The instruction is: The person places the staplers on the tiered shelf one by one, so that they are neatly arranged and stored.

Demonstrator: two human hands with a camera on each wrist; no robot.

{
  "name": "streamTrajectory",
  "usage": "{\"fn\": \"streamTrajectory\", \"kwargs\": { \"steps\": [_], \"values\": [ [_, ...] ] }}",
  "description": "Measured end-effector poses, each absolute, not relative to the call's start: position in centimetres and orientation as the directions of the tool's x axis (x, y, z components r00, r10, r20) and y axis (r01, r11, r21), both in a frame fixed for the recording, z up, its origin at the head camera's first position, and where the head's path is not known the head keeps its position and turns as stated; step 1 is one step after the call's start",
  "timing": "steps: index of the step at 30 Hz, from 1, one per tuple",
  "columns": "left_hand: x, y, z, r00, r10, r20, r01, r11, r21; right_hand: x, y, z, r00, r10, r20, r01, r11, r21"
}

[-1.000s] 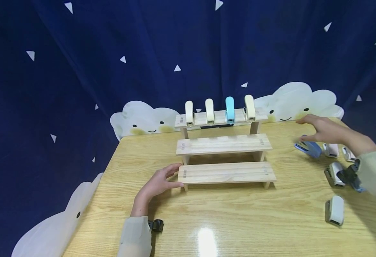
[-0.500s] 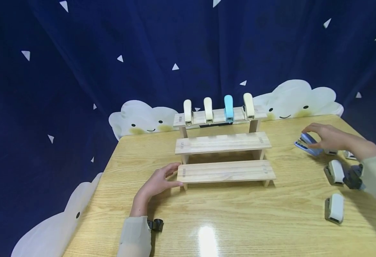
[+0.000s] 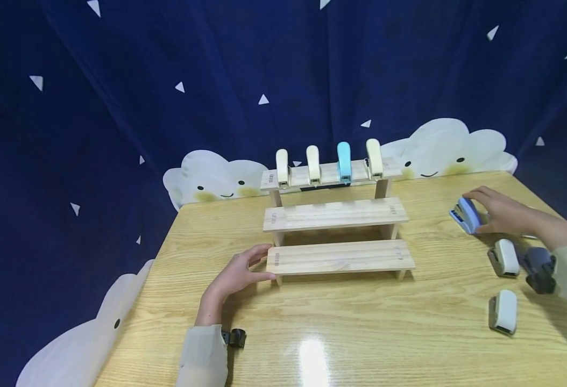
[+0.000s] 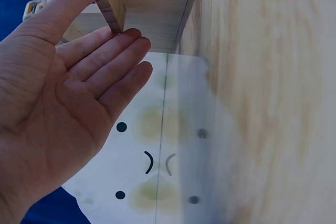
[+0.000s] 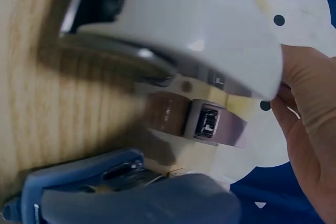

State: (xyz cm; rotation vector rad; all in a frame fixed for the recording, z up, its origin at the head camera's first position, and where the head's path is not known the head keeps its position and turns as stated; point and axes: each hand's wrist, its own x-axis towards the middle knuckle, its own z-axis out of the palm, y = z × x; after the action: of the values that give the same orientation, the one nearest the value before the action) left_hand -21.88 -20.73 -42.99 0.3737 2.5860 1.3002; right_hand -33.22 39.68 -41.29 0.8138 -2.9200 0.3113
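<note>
My left hand (image 3: 239, 273) rests at the left end of the lowest step of a three-tier wooden rack (image 3: 341, 259). In the left wrist view its fingers extend past the end of the wood, thumb on the other side. Far right on the table, my right hand (image 3: 503, 210) pinches a blue stapler (image 3: 466, 216), thumb on its near side and fingers over its top. From the right wrist, a white stapler (image 5: 205, 30) fills the foreground and hides what the fingers hold. Along the rack's top step stand cream staplers (image 3: 313, 164) and a turquoise stapler (image 3: 344, 161).
Two white staplers lie near the right forearm, one (image 3: 508, 258) behind the other (image 3: 505, 313). The right wrist view also has a pink stapler (image 5: 228, 127) and another blue stapler (image 5: 142, 199) on the table. A dark blue curtain (image 3: 245, 64) hangs behind.
My right hand has come down onto the blue stapler and taken hold of it. The stapler has turned and shifted slightly right. My left hand stays at the rack.
</note>
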Motion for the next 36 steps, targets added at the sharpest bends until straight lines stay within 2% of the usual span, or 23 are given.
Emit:
{"fn": "streamTrajectory", "kwargs": {
  "steps": [6,13,19,24,30,36],
  "values": [
    [-21.8,-20.7,-42.6,-0.945,0.314,-0.088,0.117,0.578,0.808,-33.1,39.9,-41.5,-0.849,-0.48,0.22,-0.518,0.84,-0.162],
    [-21.9,-20.7,-42.5,-0.941,0.33,-0.08,0.135,0.579,0.804,-32.9,40.2,-41.6,-0.865,-0.435,0.252,-0.48,0.864,-0.156],
    [-21.7,-20.6,-42.5,-0.943,0.319,-0.097,0.112,0.576,0.81,-32.3,40.6,-42.0,-0.873,-0.379,0.307,-0.446,0.876,-0.185],
    [-21.7,-20.6,-42.4,-0.947,0.304,-0.107,0.09,0.568,0.818,-31.5,40.5,-41.7,-0.893,-0.282,0.351,-0.394,0.865,-0.31],
    [-21.5,-20.6,-42.4,-0.95,0.293,-0.111,0.083,0.578,0.812,-30.7,39.5,-40.5,-0.879,-0.207,0.429,-0.417,0.768,-0.486],
    [-21.6,-20.6,-42.5,-0.949,0.294,-0.115,0.081,0.579,0.811,-29.9,37.4,-38.3,-0.876,-0.117,0.468,-0.413,0.683,-0.603]
  ]
}}
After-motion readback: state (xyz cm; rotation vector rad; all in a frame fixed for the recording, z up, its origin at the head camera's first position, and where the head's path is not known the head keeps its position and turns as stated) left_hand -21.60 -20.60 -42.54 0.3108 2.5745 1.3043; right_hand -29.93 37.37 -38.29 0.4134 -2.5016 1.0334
